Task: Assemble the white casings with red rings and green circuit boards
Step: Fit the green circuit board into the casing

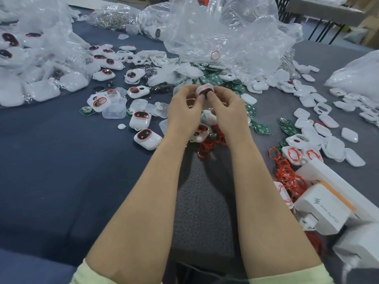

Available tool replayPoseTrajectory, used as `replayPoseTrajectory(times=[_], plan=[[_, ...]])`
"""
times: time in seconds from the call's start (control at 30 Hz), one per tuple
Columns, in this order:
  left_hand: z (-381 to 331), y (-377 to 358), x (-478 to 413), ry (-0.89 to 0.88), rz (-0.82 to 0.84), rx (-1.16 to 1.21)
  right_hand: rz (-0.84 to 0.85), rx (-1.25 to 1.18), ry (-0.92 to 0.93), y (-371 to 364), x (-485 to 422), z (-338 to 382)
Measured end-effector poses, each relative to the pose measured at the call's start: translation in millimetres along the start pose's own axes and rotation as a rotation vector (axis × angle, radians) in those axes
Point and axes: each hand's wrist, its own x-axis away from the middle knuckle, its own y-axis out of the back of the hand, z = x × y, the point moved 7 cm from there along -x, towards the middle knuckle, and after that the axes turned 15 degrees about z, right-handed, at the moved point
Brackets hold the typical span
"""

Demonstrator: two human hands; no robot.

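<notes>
Both hands meet above the middle of the table around one white casing with a small red light and a dark inner part. My left hand pinches its left side and my right hand pinches its right side with fingertips on the dark part. Loose red rings pile at the right and more red rings lie under my wrists. Green circuit boards are scattered beside my right hand. Assembled casings with red rings lie to the left.
Crumpled clear plastic bags hold more parts at the back and far left. Bare white casing halves spread over the right side. White boxes stand at the near right edge. The dark blue cloth covers the near left.
</notes>
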Motion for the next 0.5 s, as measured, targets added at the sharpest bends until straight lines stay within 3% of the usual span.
replayPoseTrajectory(times=[0.5], plan=[[-3.0, -4.7, 0.7, -0.016, 0.05, 0.112, -0.021, -0.072, -0.027, -1.7, -1.1, -2.1]])
